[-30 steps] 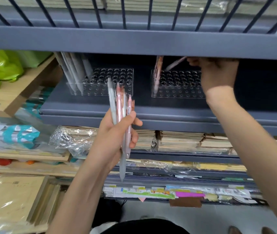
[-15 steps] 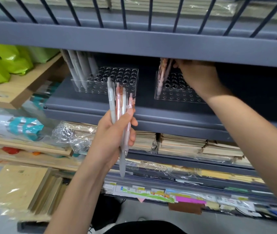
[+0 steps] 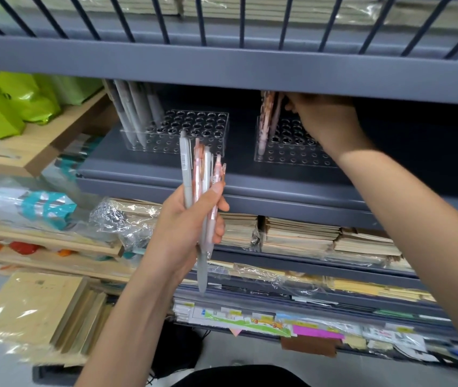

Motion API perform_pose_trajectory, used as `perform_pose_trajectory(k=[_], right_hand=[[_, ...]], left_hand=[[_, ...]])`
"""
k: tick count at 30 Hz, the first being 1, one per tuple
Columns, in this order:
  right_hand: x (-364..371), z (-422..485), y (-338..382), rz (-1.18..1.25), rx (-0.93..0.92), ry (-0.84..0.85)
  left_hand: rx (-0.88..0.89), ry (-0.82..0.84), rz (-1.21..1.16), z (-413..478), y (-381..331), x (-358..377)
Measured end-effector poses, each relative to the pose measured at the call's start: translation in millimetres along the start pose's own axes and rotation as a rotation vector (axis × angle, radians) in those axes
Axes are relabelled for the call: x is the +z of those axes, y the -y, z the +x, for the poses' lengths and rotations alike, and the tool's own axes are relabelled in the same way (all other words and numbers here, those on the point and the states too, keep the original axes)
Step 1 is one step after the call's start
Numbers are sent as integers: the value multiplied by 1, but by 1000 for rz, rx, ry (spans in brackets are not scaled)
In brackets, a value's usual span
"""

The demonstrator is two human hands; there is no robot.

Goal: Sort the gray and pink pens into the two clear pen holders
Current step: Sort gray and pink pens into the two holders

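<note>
A: Where's the L hand [image 3: 180, 230]?
B: Near, mid-scene, in front of the gray metal shelf [image 3: 250, 177]. Its fingers [image 3: 218, 233] and thumb are wrapped round a bundle of gray and pink plastic pens [image 3: 197, 177], held upright, tips down.
A: And the holders?
B: Both on that shelf, further back. The left clear plastic pen holder [image 3: 160, 143], w/ rows of holes, has a few gray pens [image 3: 135, 115] leaning in its left side. The right clear plastic pen holder [image 3: 292, 157] sits apart from it, w/ pink patterned pens [image 3: 267, 118] standing at its left edge.
A: R hand [image 3: 325, 121]?
B: Over the right holder, up under the shelf board above [image 3: 222, 71], fingertips right by the tops of the pink pens. Can't tell if it's gripping one or just touching, since that board hides the fingers.
A: Anything else?
B: Bright green bags [image 3: 12, 101] far left on a wooden shelf [image 3: 40, 146], plus stacks of wrapped notebooks [image 3: 306, 236] one level below.
</note>
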State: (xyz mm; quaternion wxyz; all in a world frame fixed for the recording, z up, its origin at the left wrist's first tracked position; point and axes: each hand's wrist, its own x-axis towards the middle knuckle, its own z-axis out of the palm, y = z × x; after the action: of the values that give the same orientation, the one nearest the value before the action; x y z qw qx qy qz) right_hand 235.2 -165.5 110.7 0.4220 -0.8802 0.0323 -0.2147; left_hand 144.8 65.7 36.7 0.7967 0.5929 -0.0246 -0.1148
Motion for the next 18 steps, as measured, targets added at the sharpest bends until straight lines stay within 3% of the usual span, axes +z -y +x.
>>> perform_pose_trajectory(k=[4, 6, 12, 15, 18], right_hand=[[-1, -24, 6, 175, -46, -176], [1, -39, 12, 208, -70, -63], [6, -79, 20, 152, -57, 489], [5, -84, 21, 120, -58, 520], [1, -89, 17, 260, 10, 510]], left_hand=[[17, 5, -11, -3, 0, -1], [22, 19, -13, -3, 0, 0], [53, 101, 12, -7, 0, 10], [64, 124, 33, -8, 1, 14], [53, 93, 35, -9, 2, 17]])
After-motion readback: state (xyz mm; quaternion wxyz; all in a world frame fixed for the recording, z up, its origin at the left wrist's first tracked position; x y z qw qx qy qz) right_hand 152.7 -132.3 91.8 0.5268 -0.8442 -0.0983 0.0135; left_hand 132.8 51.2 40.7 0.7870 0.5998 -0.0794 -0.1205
